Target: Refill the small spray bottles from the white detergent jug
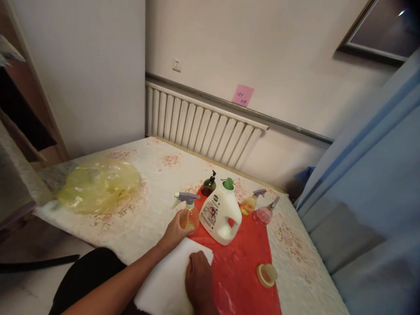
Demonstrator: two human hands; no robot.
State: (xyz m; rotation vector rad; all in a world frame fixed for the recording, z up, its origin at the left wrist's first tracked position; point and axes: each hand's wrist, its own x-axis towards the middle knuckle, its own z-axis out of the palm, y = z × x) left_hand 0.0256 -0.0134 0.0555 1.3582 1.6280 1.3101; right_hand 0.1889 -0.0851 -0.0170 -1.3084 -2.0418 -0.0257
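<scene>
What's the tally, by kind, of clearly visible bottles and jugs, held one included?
Spray bottles: 3 (one in the left hand)
Dark pump bottle: 1
White handled jug: 1
Total: 5

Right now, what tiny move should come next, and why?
Maybe lift the white cloth to the orange spray bottle's side: the left grip holds the bottle, and the right grip is on the cloth, close by.

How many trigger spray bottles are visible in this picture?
3: an orange spray bottle in the left hand, a yellow one and a pink one to the right of the white jug. Another may be hidden behind the jug.
</scene>
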